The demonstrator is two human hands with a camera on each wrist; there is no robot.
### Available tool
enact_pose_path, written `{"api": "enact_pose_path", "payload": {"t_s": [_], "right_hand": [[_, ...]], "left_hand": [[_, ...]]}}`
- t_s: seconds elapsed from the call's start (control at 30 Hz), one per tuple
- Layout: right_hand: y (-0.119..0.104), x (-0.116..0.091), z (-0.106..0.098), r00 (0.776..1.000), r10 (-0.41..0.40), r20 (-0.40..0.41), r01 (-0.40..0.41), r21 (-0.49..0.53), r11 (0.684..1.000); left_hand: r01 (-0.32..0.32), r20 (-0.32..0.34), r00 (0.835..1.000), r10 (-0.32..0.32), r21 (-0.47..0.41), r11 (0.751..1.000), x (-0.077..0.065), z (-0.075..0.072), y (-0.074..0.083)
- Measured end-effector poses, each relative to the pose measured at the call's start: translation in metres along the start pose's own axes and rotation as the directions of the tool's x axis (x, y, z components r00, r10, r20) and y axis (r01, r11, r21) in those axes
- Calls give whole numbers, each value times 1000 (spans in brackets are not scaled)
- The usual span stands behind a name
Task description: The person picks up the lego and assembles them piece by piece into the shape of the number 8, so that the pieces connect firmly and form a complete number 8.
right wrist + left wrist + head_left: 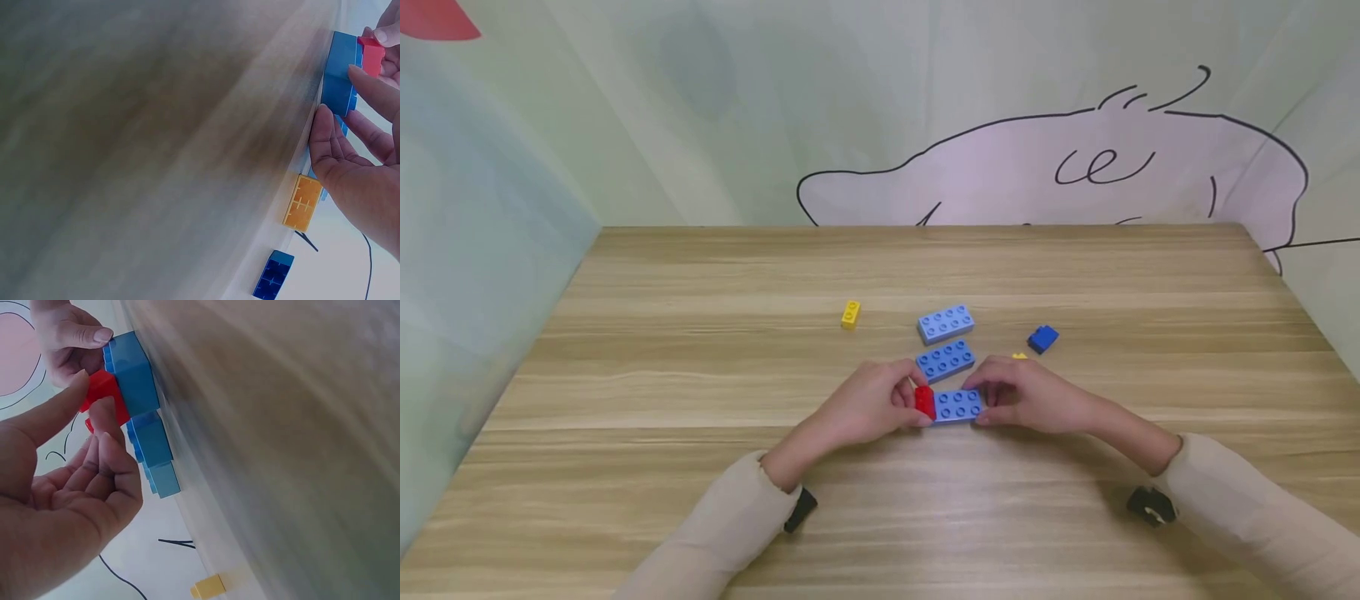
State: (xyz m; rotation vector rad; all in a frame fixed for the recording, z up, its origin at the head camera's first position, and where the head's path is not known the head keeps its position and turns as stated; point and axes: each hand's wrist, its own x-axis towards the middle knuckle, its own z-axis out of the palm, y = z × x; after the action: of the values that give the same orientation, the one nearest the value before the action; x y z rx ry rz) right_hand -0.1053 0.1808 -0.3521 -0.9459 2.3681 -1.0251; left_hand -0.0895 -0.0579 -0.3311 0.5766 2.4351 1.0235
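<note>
Head view: left hand (876,403) pinches the red brick (924,402) crosswise over the left end of the nearest blue brick (957,406) (right hand (1037,395) gripping its right end).

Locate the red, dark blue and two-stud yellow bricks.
Red brick (924,402), head view: upper side.
Dark blue brick (272,279), right wrist view: hollow underside.
Two-stud yellow brick (850,314), head view: studded top.

The table (880,517) bears three big blue bricks (958,405) (946,360) (946,323), a small dark-blue brick (1042,339) and two yellow bricks (850,316) (302,203).
</note>
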Motion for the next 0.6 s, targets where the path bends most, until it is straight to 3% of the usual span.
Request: {"api": "enact_pose_path", "payload": {"t_s": [0.33,0.6], "right_hand": [[0,0,-1,1000,-10,-2,10,-3,1000],[0,0,0,1000,-1,2,1,1,1000]], "left_hand": [[-20,-19,1000,19,-13,1000,1,2,1],[1,-21,1000,-1,-23,1000,0,3,2]]}}
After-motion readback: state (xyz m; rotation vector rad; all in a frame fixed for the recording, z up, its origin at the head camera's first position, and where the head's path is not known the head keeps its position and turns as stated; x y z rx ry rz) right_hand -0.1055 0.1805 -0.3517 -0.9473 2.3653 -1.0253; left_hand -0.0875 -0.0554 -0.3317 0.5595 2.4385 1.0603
